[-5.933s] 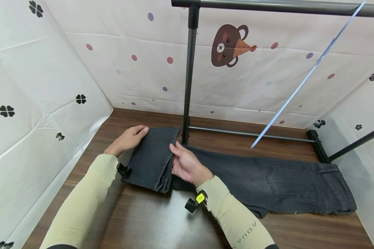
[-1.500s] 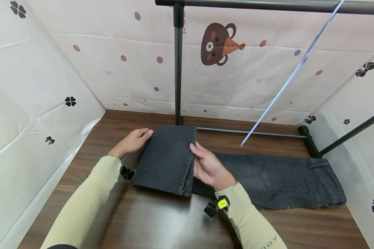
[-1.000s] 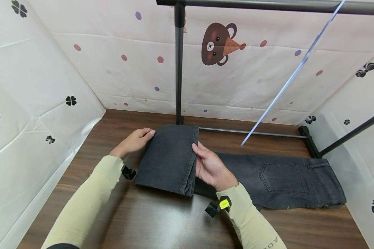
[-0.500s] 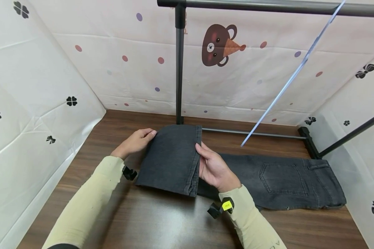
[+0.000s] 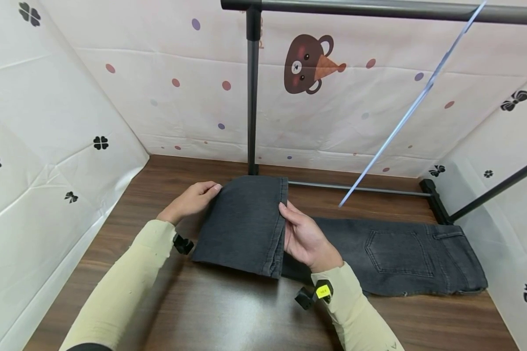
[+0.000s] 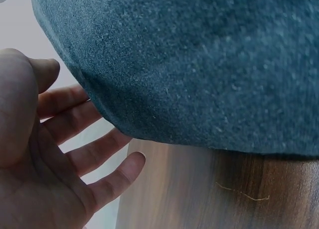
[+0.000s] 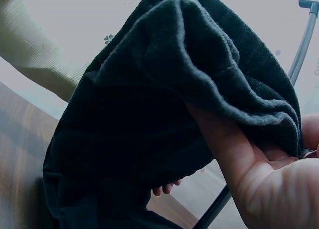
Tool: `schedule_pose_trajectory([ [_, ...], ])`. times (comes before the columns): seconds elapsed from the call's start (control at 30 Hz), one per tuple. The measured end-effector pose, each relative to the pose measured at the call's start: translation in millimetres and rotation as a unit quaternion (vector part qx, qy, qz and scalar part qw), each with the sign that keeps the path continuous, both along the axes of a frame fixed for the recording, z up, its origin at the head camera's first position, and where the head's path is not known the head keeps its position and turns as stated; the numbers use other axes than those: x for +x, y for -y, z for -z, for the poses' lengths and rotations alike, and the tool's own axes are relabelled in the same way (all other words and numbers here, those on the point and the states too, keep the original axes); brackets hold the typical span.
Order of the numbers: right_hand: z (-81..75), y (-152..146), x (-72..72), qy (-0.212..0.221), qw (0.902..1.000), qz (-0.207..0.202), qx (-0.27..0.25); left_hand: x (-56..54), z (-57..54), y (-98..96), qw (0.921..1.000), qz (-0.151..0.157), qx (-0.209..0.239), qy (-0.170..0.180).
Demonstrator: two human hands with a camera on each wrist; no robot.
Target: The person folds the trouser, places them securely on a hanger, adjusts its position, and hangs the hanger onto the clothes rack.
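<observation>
A pair of dark grey jeans point(image 5: 399, 253) lies lengthwise on the wooden surface, folded in half along its legs, back pocket facing up. Its leg end is turned back over itself as a raised flap point(image 5: 241, 224). At the hem my right hand point(image 5: 305, 236) grips the layered cuffs, thumb on top and fingers beneath. My left hand point(image 5: 191, 200) is at the flap's far left corner. In the left wrist view, the left fingers point(image 6: 94, 152) reach behind the fold edge, with the thumb apart from the cloth. The right wrist view shows the layered cuff edges point(image 7: 214, 89) curling above the right fingers.
Behind the jeans stands a black rack with an upright post point(image 5: 252, 97), a top bar point(image 5: 377, 9) and a thin lower rail point(image 5: 355, 188). A light blue strip point(image 5: 413, 105) slants down from the top bar. Patterned white sheets point(image 5: 180, 107) enclose the area.
Over the last several seconds both hands have moved right, carrying the flap so its hem sits closer to the waist end. In the last half second the right hand shifts slightly further right.
</observation>
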State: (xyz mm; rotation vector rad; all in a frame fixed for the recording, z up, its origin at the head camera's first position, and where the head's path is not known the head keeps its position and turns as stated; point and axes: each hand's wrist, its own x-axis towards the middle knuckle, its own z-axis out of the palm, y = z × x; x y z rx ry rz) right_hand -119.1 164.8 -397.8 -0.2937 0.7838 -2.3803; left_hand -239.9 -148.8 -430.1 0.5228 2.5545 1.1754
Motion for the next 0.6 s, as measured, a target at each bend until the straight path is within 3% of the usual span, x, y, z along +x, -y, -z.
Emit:
schedule_pose_trajectory([
  [0.37,-0.1,-4.5,0.0,0.009,0.9999,0.01,0.007,0.0,-1.9,-2.1,0.9998,0.002,0.012,0.015],
  [0.6,-0.3,-7.5,1.5,-0.001,0.9998,-0.003,-0.018,0.3,-2.2,-3.4,0.9999,0.004,0.008,0.009],
])
